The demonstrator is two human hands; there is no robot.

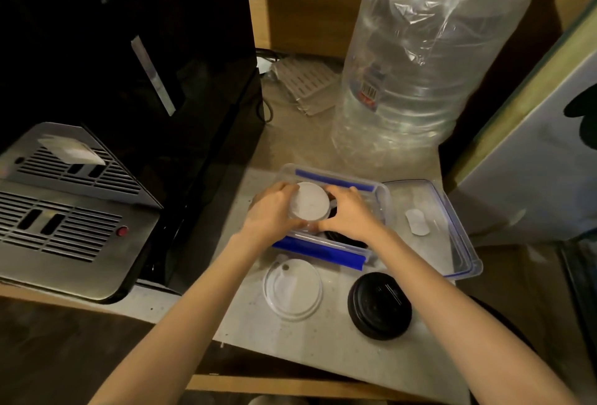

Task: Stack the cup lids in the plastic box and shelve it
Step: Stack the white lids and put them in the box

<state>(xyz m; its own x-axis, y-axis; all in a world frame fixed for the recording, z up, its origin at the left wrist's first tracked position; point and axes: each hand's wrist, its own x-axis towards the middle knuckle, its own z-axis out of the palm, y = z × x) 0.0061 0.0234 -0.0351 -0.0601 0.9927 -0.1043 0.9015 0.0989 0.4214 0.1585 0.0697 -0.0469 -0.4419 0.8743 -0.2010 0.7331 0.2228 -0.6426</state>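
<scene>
A clear lid (293, 288) and a black lid (380, 305) lie nearest on the counter (181, 303), the black one at 3 o'clock from the clear. Past them, at 12 o'clock, the left hand (270, 212) and right hand (351, 214) both grip a white lid (310, 201) over the box (382, 202). The box cover (452, 227) lies at 3 o'clock. A big bottle (420, 65) stands farthest.

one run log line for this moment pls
stage: loading box | left hand + right hand: holding white lids over plastic box | clear lid, black lid: on counter | box cover: off
</scene>
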